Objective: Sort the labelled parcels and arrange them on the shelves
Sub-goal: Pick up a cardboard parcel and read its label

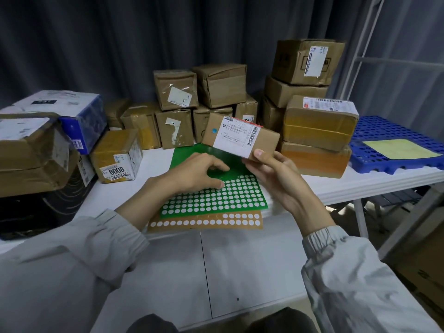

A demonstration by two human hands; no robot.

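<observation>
Two bare hands are seen above the near middle of a white table (pixel 134 260). A small cardboard parcel (pixel 240 137) is held off the tabletop by the right hand (pixel 271 174), the thumb curled up against its near face and the other fingers wrapped underneath. A white shipping label (pixel 236 135) with a barcode is carried on the parcel's upturned face, and a blue dot sticker (pixel 213 131) is stuck just left of that label.

The left hand (pixel 197 171) is lowered onto a green sticker sheet (pixel 209 200), with its fingers bent and the tips pressed or pinched at the rows of white dots; whether a sticker is held between them cannot be told. An orange sticker sheet (pixel 204 222) lies partly under the green one, its near edge showing toward the person.

Many brown parcels are stacked along the far edge of the table (pixel 216 92). A taller stack is set toward the far right corner (pixel 310 104). At the left edge a blue and white box (pixel 60 109) rests on larger cartons, with a parcel marked 8009 (pixel 117 157) beside them. A blue perforated tray (pixel 394 150) holding a yellow sheet (pixel 398 149) sits at the right edge. A white metal shelf frame (pixel 360 56) stands beyond the right end.
</observation>
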